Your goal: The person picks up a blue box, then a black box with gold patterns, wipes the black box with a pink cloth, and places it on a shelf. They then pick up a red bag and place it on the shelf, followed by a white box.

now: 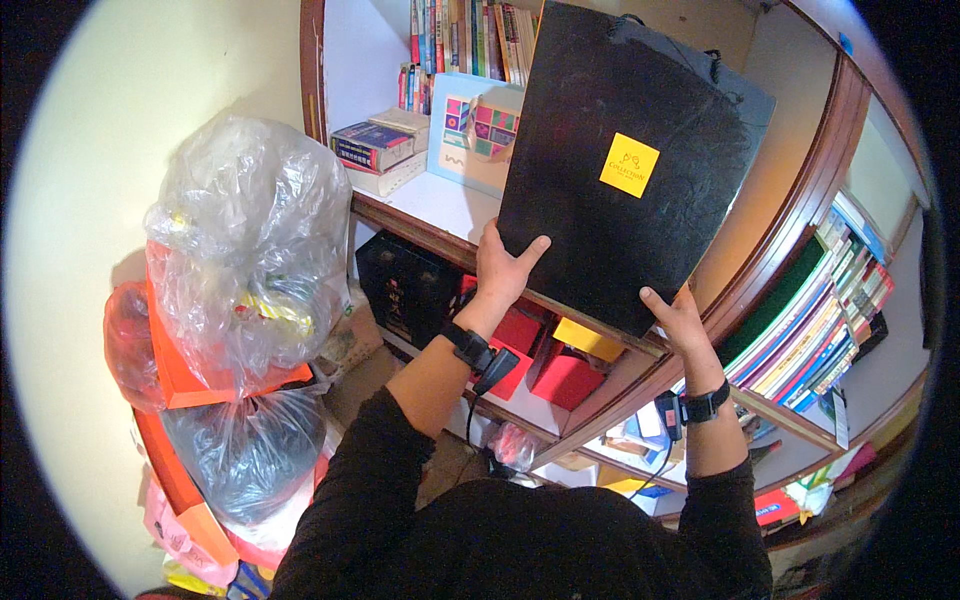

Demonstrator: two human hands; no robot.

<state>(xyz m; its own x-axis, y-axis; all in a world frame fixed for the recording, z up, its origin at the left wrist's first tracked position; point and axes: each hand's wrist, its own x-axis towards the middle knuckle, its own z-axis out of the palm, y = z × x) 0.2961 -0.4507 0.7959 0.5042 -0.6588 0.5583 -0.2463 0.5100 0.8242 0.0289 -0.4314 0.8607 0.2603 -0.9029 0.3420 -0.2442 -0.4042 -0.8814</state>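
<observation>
Both my hands hold a large black paper bag [592,202] with a yellow label and dark cord handles, tilted in front of an upper shelf. At its lower left edge is my left hand [506,262], thumb on the front and fingers behind. My right hand [679,315] grips the lower right corner, its thumb on the front face. Behind the bag's left side, a light blue paper bag [450,150] stands on the shelf, partly covered. Stacked books [379,146] lie beside it, and a row of upright books [472,37] fills the back.
Clear plastic bags [247,202] are piled over orange bags [180,367] on the left, by the wall. Beneath the shelf board [420,225] sit a black box [405,289] and red boxes [566,379]. Right of the wooden upright [795,202], more books [810,330] fill a compartment.
</observation>
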